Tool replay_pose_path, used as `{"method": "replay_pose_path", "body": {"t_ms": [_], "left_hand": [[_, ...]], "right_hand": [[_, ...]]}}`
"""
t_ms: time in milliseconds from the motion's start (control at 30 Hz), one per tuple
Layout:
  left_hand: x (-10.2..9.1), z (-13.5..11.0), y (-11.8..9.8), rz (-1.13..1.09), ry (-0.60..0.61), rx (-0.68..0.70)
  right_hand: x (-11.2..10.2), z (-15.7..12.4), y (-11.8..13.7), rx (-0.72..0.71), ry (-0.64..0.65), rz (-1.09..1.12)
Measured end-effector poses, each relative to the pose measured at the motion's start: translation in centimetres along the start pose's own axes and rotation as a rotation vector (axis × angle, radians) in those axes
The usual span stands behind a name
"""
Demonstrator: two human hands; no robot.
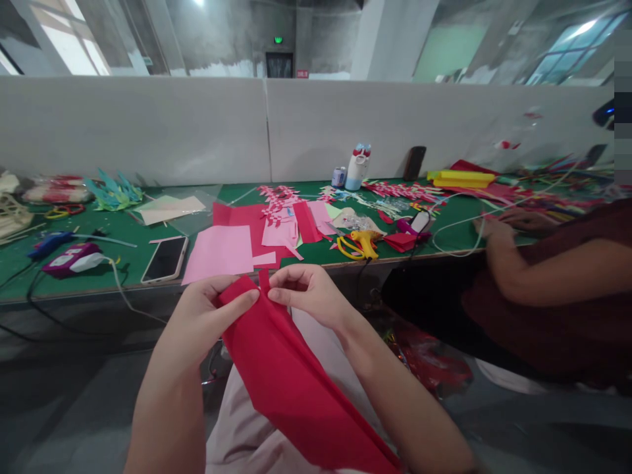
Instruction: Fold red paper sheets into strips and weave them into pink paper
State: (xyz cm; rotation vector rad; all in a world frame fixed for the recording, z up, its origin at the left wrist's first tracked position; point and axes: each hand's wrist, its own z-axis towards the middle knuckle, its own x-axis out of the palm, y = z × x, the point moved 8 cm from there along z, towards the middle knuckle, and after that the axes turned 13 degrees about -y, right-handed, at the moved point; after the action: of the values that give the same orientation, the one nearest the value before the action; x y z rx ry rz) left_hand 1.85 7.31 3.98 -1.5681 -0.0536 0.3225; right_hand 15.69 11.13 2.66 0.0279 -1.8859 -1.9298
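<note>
Both hands pinch a red sheet on the near side of the pink sheet.
Nearest, the red sheet slants over the person's lap, its top end just short of the pink sheet; the left hand grips that end between thumb and fingers, and the right hand has thumb and fingers closed on the narrow strip at its edge. Just left of the pink sheet lies a phone, with a purple-and-white device farther left. Well to its right are a yellow glue gun and, farther right, a co-worker's arm. Beyond the pink sheet, to the right, a bottle stands beside a can, before the white partition.
</note>
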Motion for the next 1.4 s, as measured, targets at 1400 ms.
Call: {"method": "replay_pose_path", "body": {"t_ms": [1400], "left_hand": [[0.3, -0.5, 0.3, 0.075, 0.096, -0.089]], "right_hand": [[0.5, -0.5, 0.4, 0.000, 0.067, -0.054]]}}
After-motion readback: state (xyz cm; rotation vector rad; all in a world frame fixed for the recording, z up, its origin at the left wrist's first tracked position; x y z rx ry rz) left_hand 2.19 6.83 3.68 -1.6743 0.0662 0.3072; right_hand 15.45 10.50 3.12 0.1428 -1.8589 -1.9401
